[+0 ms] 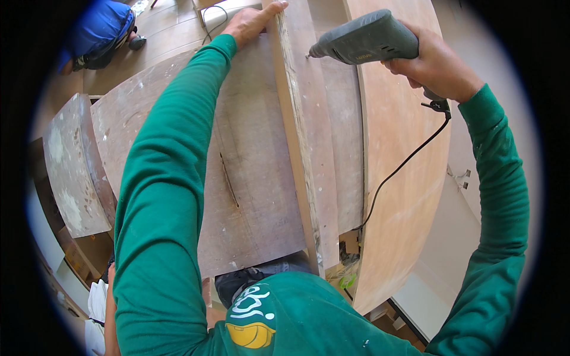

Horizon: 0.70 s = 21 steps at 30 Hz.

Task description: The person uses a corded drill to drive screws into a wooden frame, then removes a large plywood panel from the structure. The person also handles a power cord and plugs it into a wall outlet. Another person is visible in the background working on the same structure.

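Note:
My right hand (pixel 442 68) grips a grey power drill (pixel 371 41) by its handle. The drill lies nearly level, its tip pointing left toward a long wooden board (pixel 292 113) that stands on edge. Whether the tip touches anything, I cannot tell. At the far end of that board, my left hand (pixel 252 26) is closed over its upper edge. A black cord (pixel 404 163) hangs from the drill handle and runs down along the wood. Beneath my left arm spreads a worn plywood sheet (pixel 255 178) with a dark slit in it.
A large pale curved plywood panel (pixel 395 178) rises along the right side. To the left lies a stained board (pixel 74 166). A person in blue (pixel 101 35) is low to the floor at the far left. White cloth (pixel 97 314) and part of another person's arm show at lower left.

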Motion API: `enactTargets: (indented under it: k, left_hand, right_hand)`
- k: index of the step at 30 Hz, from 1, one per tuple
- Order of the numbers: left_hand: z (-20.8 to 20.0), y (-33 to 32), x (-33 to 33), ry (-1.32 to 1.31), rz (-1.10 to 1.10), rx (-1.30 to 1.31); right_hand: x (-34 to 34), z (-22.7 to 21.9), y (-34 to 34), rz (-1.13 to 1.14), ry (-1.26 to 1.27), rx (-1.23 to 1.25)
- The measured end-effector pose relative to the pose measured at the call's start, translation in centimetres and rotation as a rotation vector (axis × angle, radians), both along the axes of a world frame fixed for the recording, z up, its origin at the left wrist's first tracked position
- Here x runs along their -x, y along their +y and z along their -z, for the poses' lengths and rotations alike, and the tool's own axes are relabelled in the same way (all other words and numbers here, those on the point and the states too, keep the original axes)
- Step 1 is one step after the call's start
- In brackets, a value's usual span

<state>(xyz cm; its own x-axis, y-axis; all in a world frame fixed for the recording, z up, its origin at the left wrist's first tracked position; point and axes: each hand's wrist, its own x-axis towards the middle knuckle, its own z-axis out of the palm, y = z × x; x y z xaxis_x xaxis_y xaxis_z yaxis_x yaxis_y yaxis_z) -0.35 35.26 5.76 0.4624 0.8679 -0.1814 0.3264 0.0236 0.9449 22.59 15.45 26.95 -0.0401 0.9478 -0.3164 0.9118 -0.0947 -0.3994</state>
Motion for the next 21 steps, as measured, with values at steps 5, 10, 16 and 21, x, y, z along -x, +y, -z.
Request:
enactTargets:
  k: [5, 10, 16, 21]
  left_hand:
    - [1.2, -0.5, 0.1, -0.171, -0.047, -0.077]
    - [3.6, 2.3, -0.5, -0.257, 0.024, 0.102]
    - [3.6, 2.3, 0.0, -0.194, 0.008, 0.041]
    - [3.0, 1.8, 0.0, -0.087, -0.02, -0.112]
  right_hand:
    - [0.4, -0.7, 1.0, -0.048, 0.029, 0.041]
    - [0.3, -0.8, 1.9, -0.052, 0.006, 0.069]
    - [1.4, -1.8, 2.6, -0.038, -0.049, 0.132]
    - [1.2, -1.8, 2.8, -0.043, -0.025, 0.145]
